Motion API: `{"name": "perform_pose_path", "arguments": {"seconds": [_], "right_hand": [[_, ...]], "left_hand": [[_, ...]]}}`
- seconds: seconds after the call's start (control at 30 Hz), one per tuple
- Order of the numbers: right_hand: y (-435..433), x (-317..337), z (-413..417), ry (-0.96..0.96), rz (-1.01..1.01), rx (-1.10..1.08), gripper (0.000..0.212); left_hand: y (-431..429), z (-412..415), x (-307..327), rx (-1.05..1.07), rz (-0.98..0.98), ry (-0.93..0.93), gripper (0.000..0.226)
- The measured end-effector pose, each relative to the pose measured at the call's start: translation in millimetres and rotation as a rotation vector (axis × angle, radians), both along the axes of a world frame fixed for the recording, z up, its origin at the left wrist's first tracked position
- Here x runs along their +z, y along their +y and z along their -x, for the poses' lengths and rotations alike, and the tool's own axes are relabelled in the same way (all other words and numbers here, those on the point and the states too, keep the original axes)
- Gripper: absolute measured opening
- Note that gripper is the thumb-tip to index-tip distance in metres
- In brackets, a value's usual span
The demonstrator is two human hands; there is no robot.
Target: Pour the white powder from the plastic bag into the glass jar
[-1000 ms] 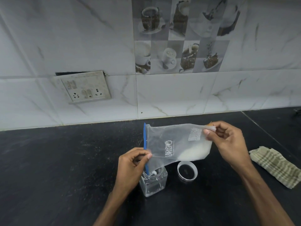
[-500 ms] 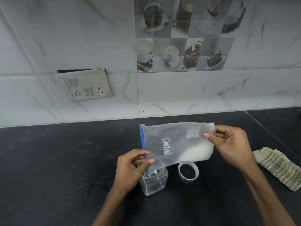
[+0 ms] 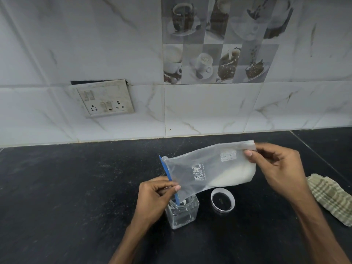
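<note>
Head view: the right hand (image 3: 280,168) pinches the closed bottom end of the plastic bag (image 3: 205,168) and now holds it higher than a second ago, so the bag slopes down from right to left. The left hand (image 3: 156,195) grips the bag's mouth by its blue strip (image 3: 167,176) and keeps that lower corner tucked into the open top of the glass jar (image 3: 182,212), which stands on the black desk (image 3: 76,187). The white powder (image 3: 234,176) is still heaped in the raised right end of the bag, near the right hand's thumb; it has not yet slid to the mouth, and whether any sits in the jar I cannot tell. The steeper tilt suggests the pour is only starting, and more lift or a shake will likely be needed. The jar's lid (image 3: 222,201) lies just beside the jar, unmoved, and a checked cloth (image 3: 331,199) rests well apart at the right. Compared with half a second ago, the bag's right end has risen while the mouth has stayed over the jar
</note>
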State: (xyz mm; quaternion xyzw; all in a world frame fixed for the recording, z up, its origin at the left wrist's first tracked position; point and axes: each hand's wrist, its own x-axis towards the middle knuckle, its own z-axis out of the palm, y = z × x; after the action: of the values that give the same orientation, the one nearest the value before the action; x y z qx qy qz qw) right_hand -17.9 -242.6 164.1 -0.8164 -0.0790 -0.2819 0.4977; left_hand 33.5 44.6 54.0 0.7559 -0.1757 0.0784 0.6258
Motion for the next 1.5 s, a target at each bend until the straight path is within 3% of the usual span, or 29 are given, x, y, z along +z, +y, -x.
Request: {"name": "perform_pose_path", "arguments": {"seconds": [0.13, 0.4, 0.7, 1.5], "right_hand": [[3, 2, -2, -0.037, -0.031, -0.003, 0.021], [9, 1, -5, -0.067, -0.057, -0.031, 0.024], [12, -2, -9, -0.090, -0.088, -0.051, 0.020], [30, 5, -8, -0.175, -0.046, -0.131, 0.015]], "left_hand": [[-3, 0, -1, 0.024, 0.049, 0.017, 0.040], [-3, 0, -5, -0.005, 0.037, 0.081, 0.028], [-2, 2, -10, -0.038, 0.077, 0.154, 0.037], [3, 3, -14, -0.076, 0.098, 0.128, 0.024]]}}
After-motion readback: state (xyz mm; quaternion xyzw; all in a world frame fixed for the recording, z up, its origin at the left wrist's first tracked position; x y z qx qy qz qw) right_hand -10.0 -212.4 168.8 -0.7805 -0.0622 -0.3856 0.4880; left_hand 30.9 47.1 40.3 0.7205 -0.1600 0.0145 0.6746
